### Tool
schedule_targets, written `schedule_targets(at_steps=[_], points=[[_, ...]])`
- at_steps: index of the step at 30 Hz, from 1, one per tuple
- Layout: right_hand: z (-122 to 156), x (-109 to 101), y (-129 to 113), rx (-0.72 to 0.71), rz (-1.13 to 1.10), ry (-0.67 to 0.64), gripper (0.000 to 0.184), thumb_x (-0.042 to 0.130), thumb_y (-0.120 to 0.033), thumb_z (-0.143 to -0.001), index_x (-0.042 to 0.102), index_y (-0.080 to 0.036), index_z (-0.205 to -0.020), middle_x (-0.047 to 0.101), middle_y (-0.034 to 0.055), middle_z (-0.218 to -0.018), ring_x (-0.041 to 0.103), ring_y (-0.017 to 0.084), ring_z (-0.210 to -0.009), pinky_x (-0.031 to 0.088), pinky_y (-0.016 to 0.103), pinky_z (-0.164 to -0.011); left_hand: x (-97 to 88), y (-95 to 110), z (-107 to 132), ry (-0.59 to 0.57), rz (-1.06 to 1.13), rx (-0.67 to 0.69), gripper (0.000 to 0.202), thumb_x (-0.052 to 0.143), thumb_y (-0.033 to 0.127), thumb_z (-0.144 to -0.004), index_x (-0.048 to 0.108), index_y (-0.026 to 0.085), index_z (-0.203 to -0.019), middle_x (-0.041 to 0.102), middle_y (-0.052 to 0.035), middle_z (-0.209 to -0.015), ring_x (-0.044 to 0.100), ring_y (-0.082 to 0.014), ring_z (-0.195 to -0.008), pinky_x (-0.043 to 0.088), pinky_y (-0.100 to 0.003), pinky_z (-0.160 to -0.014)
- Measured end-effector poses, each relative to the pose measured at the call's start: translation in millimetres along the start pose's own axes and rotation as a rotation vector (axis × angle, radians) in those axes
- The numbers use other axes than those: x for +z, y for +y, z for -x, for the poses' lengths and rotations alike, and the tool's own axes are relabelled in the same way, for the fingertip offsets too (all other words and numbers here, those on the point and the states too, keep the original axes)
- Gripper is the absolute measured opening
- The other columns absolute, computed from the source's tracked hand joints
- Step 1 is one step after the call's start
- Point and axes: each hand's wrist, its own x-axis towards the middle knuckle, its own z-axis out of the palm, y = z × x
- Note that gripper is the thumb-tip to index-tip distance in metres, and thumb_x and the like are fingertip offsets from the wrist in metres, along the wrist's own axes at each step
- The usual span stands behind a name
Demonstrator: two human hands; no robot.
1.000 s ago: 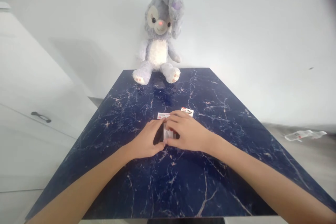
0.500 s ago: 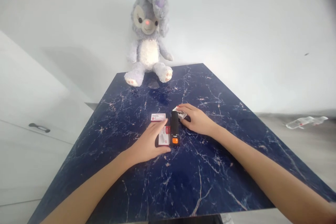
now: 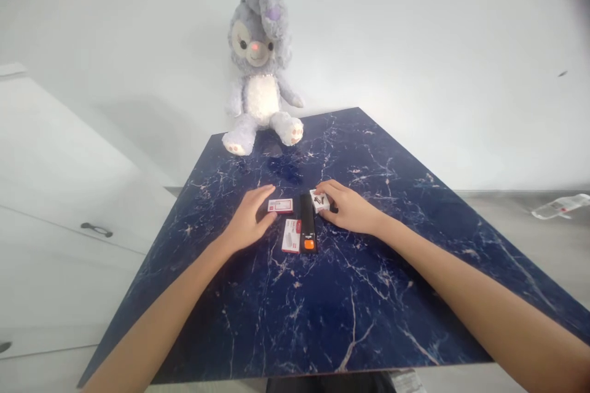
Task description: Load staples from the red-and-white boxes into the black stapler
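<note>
My left hand is at the left end of a small flat white-and-red box. Its thumb and fingers are apart, the thumb close to the box's lower edge; whether they touch, I cannot tell. Below lies a second white-and-red box with a grey bar pictured on it, beside a long black object with an orange patch that looks like a stapler. On that object's right, my right hand grips a small white box with black clips pictured on it, fingers at its top and thumb below.
A grey-lilac plush rabbit sits at the far edge of the dark blue marbled table, against a pale wall. White drawers with dark handles stand on the left. A clear plastic wrapper lies beyond the table on the right.
My left hand has moved off the lower box, up and left to the upper box. My right hand stays at the clip box, which now sits squarer beside the black object. The view has shifted slightly.
</note>
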Motion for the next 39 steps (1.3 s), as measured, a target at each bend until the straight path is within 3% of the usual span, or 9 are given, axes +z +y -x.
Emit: schedule_targets(at_steps=[6, 11, 13, 15, 21, 24, 29, 34, 39], points=[[2.3, -1.4, -2.8, -0.012, -0.012, 0.011, 0.036, 0.062, -0.014, -0.084, 0.056, -0.019, -0.120, 0.058, 0.0111, -0.126, 0.063, 0.021, -0.097, 0.053, 0.037, -0.088, -11.2, -7.5, -2.9, -0.217, -0.026, 0.030, 0.040, 0.057, 0.035, -0.095, 0.063, 0.024, -0.133, 0.056, -0.0116, -0.142, 0.058, -0.0280, -0.123, 0.048, -0.050, -0.107], [2.5, 1.5, -3.4, -0.014, -0.006, 0.024, 0.037, 0.061, -0.015, -0.085, 0.056, -0.019, -0.121, 0.057, 0.0114, -0.128, 0.064, 0.023, -0.102, 0.053, 0.038, -0.091, -9.3, -7.0, -5.1, -0.290, 0.033, 0.061, 0.075, 0.063, 0.031, -0.091, 0.030, 0.033, -0.158, 0.028, -0.0077, -0.166, 0.019, -0.0351, -0.154, 0.028, -0.059, -0.120], [2.4, 3.0, -3.1, -0.005, -0.005, 0.029, 0.038, 0.062, -0.016, -0.085, 0.056, -0.020, -0.122, 0.057, 0.0111, -0.128, 0.064, 0.024, -0.102, 0.054, 0.040, -0.091, -5.2, -10.4, -10.3, -0.327, 0.062, 0.033, 0.079, 0.067, 0.033, -0.089, 0.030, 0.033, -0.158, 0.029, -0.0086, -0.165, 0.017, -0.0354, -0.154, 0.030, -0.058, -0.120], [2.2, 4.1, -2.4, -0.001, -0.008, 0.032, 0.038, 0.061, -0.016, -0.085, 0.056, -0.021, -0.122, 0.057, 0.0111, -0.128, 0.064, 0.024, -0.102, 0.054, 0.040, -0.091, -3.3, -13.9, -12.9, -0.300, 0.064, -0.030, 0.076, 0.071, 0.038, -0.085, 0.038, 0.033, -0.154, 0.041, -0.0103, -0.158, 0.030, -0.0355, -0.149, 0.034, -0.057, -0.117], [1.1, 5.9, 0.5, -0.015, -0.006, 0.044, 0.038, 0.063, -0.020, -0.084, 0.057, -0.023, -0.121, 0.058, 0.0104, -0.127, 0.064, 0.025, -0.100, 0.055, 0.040, -0.087, -13.9, 1.4, 2.2, 0.040, 0.154, -0.188, 0.064, 0.077, 0.049, -0.078, 0.053, 0.028, -0.134, 0.061, -0.0087, -0.134, 0.060, -0.0304, -0.120, 0.048, -0.051, -0.104], [0.3, 5.9, -1.1, -0.009, -0.016, 0.049, 0.038, 0.064, -0.020, -0.081, 0.059, -0.023, -0.119, 0.060, 0.0097, -0.124, 0.064, 0.022, -0.090, 0.055, 0.038, -0.081, -12.7, 22.3, 10.5, -0.117, 0.240, -0.123, 0.064, 0.082, 0.049, -0.073, 0.055, 0.028, -0.128, 0.062, -0.0087, -0.131, 0.062, -0.0309, -0.117, 0.050, -0.050, -0.100], [-1.9, 6.6, -2.4, 0.089, -0.062, 0.047, 0.037, 0.067, -0.023, -0.080, 0.063, -0.023, -0.117, 0.065, 0.0085, -0.117, 0.062, 0.019, -0.077, 0.054, 0.036, -0.074, 0.5, 30.3, 17.5, -0.302, 0.294, 0.000, 0.088, 0.089, 0.051, -0.063, 0.049, 0.032, -0.140, 0.046, -0.0123, -0.151, 0.041, -0.0401, -0.141, 0.041, -0.060, -0.110], [-4.7, 7.1, 10.1, 0.397, -0.277, 0.039, 0.042, 0.075, -0.043, -0.079, 0.063, -0.025, -0.115, 0.070, 0.0018, -0.086, 0.065, 0.019, -0.069, 0.054, 0.035, -0.069, 8.9, 18.1, 22.0, -0.264, 0.311, -0.115, 0.106, 0.084, 0.050, -0.070, 0.027, 0.037, -0.158, 0.044, -0.0135, -0.154, 0.049, -0.0398, -0.135, 0.043, -0.059, -0.107], [-6.5, 6.9, 13.8, 0.468, -0.442, 0.137, 0.049, 0.075, -0.054, -0.079, 0.061, -0.024, -0.115, 0.073, 0.0031, -0.088, 0.069, 0.022, -0.074, 0.054, 0.037, -0.072, 17.5, 17.2, 23.4, -0.241, 0.284, -0.126, 0.113, 0.082, 0.051, -0.072, 0.014, 0.037, -0.161, 0.042, -0.0138, -0.153, 0.045, -0.0383, -0.137, 0.041, -0.058, -0.108]])
